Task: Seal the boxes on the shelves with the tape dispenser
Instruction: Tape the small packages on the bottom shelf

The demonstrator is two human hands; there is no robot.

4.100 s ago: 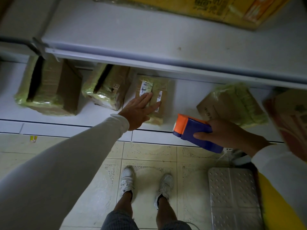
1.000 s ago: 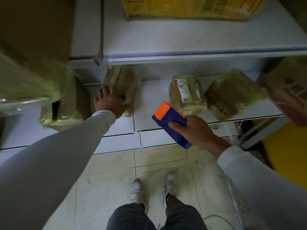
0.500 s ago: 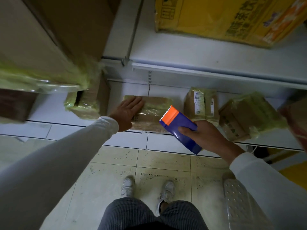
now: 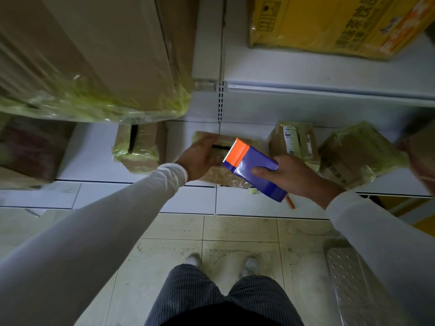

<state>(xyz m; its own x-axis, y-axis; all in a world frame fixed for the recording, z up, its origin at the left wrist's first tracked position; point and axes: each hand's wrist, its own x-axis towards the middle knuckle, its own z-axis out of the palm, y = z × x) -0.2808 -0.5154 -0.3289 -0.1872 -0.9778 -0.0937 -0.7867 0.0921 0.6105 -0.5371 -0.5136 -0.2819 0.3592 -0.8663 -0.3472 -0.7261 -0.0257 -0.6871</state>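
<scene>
While the tape dispenser (image 4: 253, 168) hides the box (image 4: 221, 177), both hands grip.

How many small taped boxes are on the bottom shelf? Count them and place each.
4: the slit box at left, the held box under the left hand, the labelled box right of it, the tilted box farthest right. Others may hide beyond the frame edges.

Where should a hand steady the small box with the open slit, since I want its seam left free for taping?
Hold the box by its left end, coming from the left as the left hand does. The dark slit runs across the top, and the tape dispenser in the right hand approaches from the right.
</scene>
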